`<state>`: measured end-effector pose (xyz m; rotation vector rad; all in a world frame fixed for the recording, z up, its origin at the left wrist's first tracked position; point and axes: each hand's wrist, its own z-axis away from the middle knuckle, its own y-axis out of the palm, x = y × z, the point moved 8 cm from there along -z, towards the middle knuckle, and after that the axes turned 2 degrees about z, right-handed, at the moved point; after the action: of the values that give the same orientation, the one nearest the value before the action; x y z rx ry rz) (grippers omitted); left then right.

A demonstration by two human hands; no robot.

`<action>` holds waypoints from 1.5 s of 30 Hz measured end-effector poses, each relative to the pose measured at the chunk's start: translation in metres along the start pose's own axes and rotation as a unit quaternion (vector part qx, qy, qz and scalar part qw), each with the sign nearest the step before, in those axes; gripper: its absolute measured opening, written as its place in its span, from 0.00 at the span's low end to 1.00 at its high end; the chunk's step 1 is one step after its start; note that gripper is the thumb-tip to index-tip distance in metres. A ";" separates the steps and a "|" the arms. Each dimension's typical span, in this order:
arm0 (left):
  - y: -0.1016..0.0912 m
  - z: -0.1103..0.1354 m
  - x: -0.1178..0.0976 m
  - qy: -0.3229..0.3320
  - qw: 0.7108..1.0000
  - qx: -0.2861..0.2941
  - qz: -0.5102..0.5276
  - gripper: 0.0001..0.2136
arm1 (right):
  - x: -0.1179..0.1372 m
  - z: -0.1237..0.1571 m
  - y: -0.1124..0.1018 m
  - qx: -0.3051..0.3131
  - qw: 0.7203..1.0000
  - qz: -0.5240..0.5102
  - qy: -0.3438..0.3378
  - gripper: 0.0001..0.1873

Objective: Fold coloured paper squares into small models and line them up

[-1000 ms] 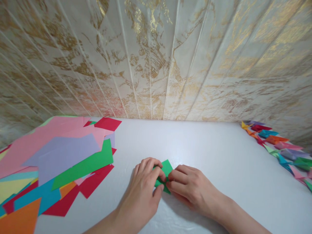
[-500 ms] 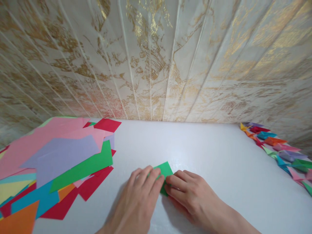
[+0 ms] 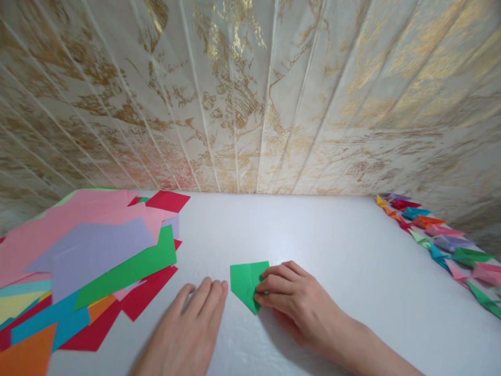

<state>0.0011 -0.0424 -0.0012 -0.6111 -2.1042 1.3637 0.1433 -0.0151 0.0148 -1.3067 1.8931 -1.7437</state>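
Observation:
A small green sheet of paper [image 3: 245, 279], folded to a point at its near end, lies on the white table [image 3: 274, 230]. A crease runs down its middle. My right hand [image 3: 291, 300] has its fingers closed on the paper's right edge, with the thumb hidden beneath. To the left of the paper, my left hand [image 3: 195, 313] rests near the table top with fingers stretched out, apart from the sheet and holding nothing.
At the left is a loose pile of coloured paper, with a lilac sheet [image 3: 102, 253] near its top. Several folded paper figures, among them an orange one [image 3: 428, 222], line the right side. A white and gold patterned curtain [image 3: 242, 104] hangs behind the table.
My left hand has come off the green paper and moved left. The paper has turned and now shows more of its surface, while my right hand still grips its right side.

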 end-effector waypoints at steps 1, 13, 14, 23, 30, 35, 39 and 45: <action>-0.003 0.000 0.004 -0.006 1.000 -0.009 -0.012 0.24 | -0.001 -0.001 -0.001 -0.005 1.000 -0.010 0.001 0.15; 0.011 -0.058 -0.025 -0.019 0.996 0.043 0.078 0.10 | -0.026 0.001 -0.001 -0.061 0.976 -0.197 0.065 0.19; 0.011 -0.057 -0.026 -0.012 0.997 0.035 0.074 0.08 | -0.029 0.001 -0.001 -0.062 0.972 -0.217 0.073 0.17; -0.028 -0.057 -0.006 0.006 0.955 -0.089 0.282 0.11 | -0.018 -0.002 -0.031 -0.090 0.983 -0.136 0.090 0.03; 0.009 -0.067 0.004 -0.090 0.864 0.073 0.491 0.06 | -0.039 0.001 -0.022 0.052 0.949 -0.151 0.271 0.08; 0.032 -0.067 0.010 -0.114 0.894 0.091 0.423 0.08 | -0.047 -0.008 -0.005 0.051 0.970 -0.082 0.224 0.06; 0.034 -0.067 0.012 -0.114 0.894 0.088 0.425 0.09 | -0.041 -0.010 -0.002 0.027 0.981 -0.071 0.179 0.13; 0.020 -0.068 0.010 -0.039 0.917 0.041 0.395 0.09 | -0.025 -0.007 0.002 -0.015 0.996 -0.005 0.085 0.09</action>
<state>0.0404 0.0171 0.0050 -1.4996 -1.9044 1.8969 0.1516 0.0075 0.0059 -1.2148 2.0137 -1.8928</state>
